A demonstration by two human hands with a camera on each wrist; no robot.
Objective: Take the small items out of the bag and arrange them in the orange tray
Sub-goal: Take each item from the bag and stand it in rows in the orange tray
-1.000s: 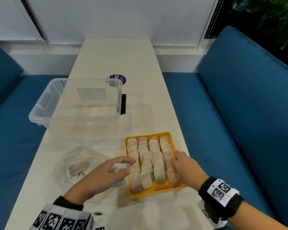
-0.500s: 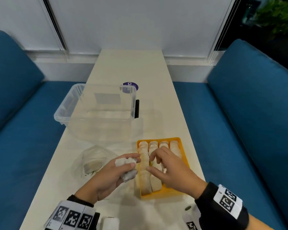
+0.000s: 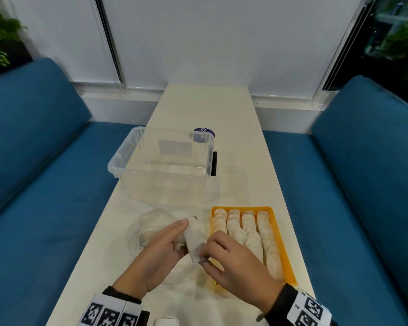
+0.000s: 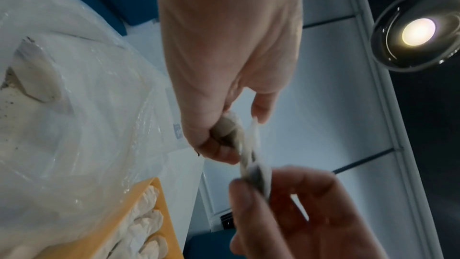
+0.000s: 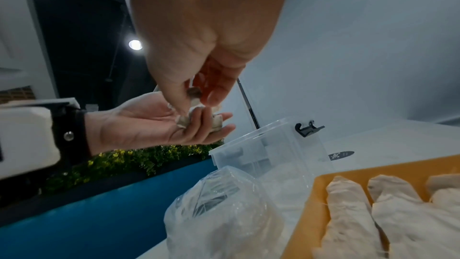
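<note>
The orange tray (image 3: pixel 279 231) lies on the table at the right, filled with rows of small white dumpling-like pieces (image 3: pixel 247 231). Left of it, above the table, my left hand (image 3: pixel 181 234) is cupped palm up round a few more white pieces (image 5: pixel 216 123). My right hand (image 3: pixel 205 255) meets it and pinches the near end of one flat white piece (image 3: pixel 193 241) between thumb and fingers. The clear plastic bag (image 3: pixel 151 220) lies crumpled under and behind my left hand, with one pale piece (image 4: pixel 37 74) still showing inside it.
A clear plastic box (image 3: pixel 165 161) with a black latch stands behind the bag and the tray. A purple round sticker (image 3: pixel 204 131) is on the table beyond it. Blue sofa cushions (image 3: pixel 45 184) flank the narrow white table (image 3: pixel 205 104) on both sides.
My right hand left the tray and came over to my left hand, where it now pinches a piece. My left hand rose from the bag with the pieces in it.
</note>
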